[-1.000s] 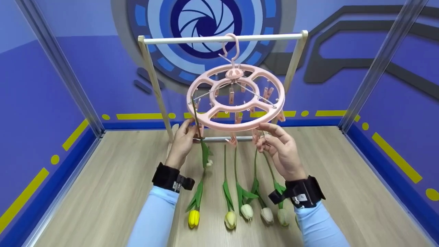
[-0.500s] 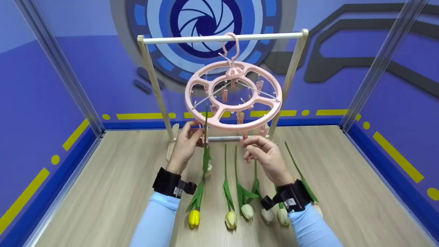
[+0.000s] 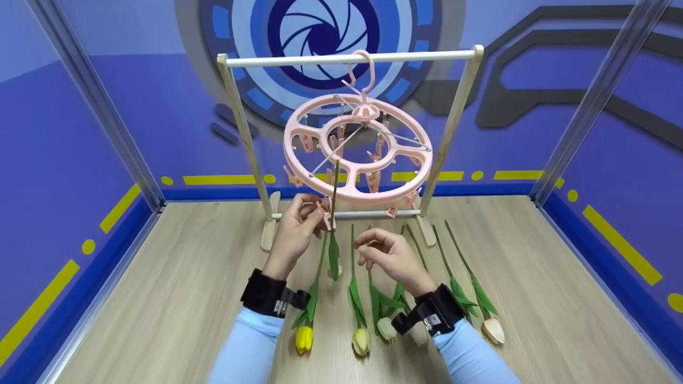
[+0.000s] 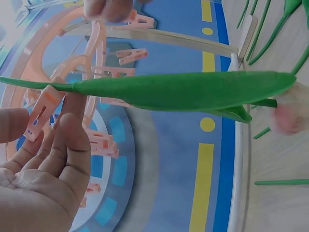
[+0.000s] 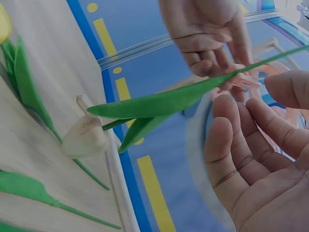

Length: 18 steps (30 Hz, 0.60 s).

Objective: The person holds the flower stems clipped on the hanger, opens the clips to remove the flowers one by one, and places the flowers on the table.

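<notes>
Pinching a pink clip (image 3: 324, 215) holding the hanging tulip (image 3: 333, 250), your left hand (image 3: 295, 233) works while your right hand (image 3: 392, 258) hovers nearby, fingers (image 3: 368, 246) loosely curled, empty.

You see a smooth pink plastic clip hanger (image 3: 356, 154) on a pale wooden rack (image 3: 243, 128), matt wood-grain table (image 3: 160, 298), waxy artificial-looking tulips (image 3: 360, 320), and black cloth wrist straps (image 3: 264, 293).
</notes>
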{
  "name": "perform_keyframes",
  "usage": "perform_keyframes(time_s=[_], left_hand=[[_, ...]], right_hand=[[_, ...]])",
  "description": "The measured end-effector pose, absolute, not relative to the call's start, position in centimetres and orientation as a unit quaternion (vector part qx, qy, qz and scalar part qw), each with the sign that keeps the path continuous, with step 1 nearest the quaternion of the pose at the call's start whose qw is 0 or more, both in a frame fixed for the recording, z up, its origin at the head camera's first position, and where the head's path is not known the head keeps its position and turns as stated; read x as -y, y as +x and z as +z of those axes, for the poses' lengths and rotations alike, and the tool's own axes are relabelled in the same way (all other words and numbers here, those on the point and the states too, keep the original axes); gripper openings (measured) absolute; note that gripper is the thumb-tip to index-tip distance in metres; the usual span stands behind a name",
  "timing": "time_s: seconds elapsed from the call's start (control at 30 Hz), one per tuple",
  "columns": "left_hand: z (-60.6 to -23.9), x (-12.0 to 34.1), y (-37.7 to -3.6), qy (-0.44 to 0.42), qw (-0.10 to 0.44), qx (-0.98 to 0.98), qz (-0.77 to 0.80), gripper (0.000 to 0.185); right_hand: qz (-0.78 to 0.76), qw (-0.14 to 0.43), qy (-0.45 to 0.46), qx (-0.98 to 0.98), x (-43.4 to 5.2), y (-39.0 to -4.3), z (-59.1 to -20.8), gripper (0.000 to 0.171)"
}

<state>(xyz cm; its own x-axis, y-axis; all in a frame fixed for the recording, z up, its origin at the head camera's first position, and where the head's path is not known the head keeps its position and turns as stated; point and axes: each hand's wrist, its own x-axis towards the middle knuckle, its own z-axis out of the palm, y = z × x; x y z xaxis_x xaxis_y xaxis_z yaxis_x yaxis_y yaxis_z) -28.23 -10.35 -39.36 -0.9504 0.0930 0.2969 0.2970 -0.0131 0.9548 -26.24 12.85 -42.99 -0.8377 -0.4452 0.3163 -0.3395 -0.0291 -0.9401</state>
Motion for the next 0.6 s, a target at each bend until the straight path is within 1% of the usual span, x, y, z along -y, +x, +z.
perform_keyframes(time_s=[0.27,0.43,0.6], left_hand=[[-39.3,9.9,-27.4,-0.158,0.081,0.686,-0.706,0.012],[-39.6,9.8,-26.9,-0.169,0.081,0.672,-0.717,0.015],[-39.8,9.6,-26.4,-0.168,0.080,0.660,-0.728,0.013]], right_hand=[[-0.594,-0.004,-0.283,-0.753,-11.3,-26.3,-43.3,0.027],[-0.559,-0.039,-0.285,-0.778,-10.5,-26.2,-43.3,0.027],[-0.541,-0.052,-0.282,-0.791,-9.9,-26.3,-43.3,0.025]])
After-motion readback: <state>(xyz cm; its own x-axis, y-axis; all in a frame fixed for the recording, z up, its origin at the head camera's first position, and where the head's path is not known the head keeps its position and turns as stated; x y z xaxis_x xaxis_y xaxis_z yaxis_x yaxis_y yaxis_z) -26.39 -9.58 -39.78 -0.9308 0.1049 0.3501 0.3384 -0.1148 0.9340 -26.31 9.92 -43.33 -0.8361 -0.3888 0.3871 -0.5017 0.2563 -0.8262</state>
